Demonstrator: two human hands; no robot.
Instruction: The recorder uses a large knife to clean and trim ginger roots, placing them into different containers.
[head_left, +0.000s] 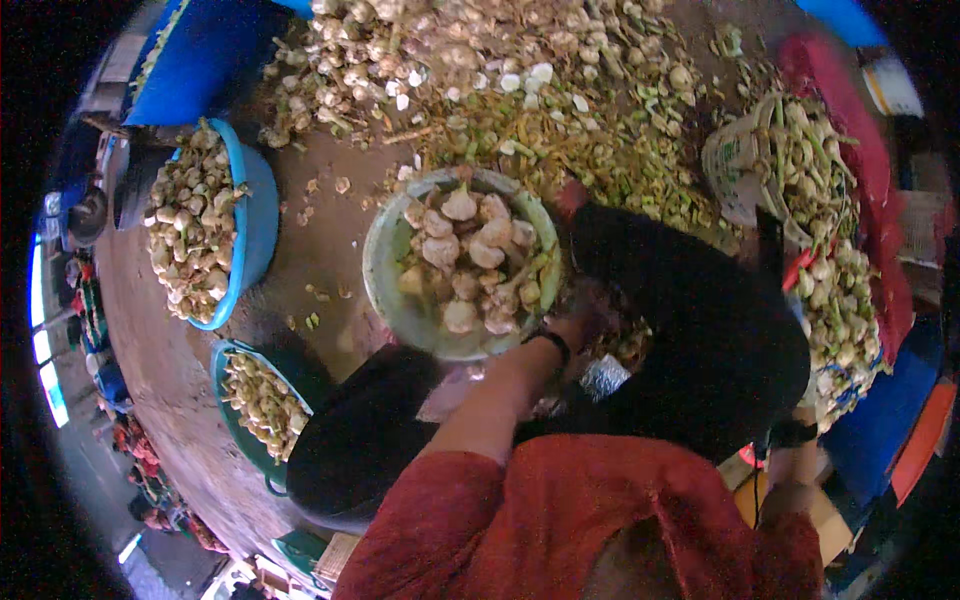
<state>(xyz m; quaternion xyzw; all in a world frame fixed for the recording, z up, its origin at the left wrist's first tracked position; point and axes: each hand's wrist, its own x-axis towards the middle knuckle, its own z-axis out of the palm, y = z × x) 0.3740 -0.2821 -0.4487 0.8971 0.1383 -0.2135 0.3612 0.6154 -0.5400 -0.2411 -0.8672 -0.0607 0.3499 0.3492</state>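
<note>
A pale green basin (371, 262) with garlic bulbs (459, 316) in it stands before me, between my legs. My left hand (591, 311) is beside the basin's lower right rim, over some garlic scraps (636, 341); it is blurred and shaded, and its fingers do not show clearly. A crumpled silvery piece (604, 376) lies just below that hand. On the far right, beyond my knee, my right hand (807, 413) reaches to a heap of stemmed garlic (844, 322); most of the hand is hidden, and what it touches cannot be made out.
Garlic bulbs (352, 67) and loose peelings (637, 165) cover the floor ahead. At the left stand a blue tub (259, 217) and a green tub (225, 397), both holding garlic. A white bucket (731, 161) of stemmed garlic leans at the right, beside red cloth (862, 157).
</note>
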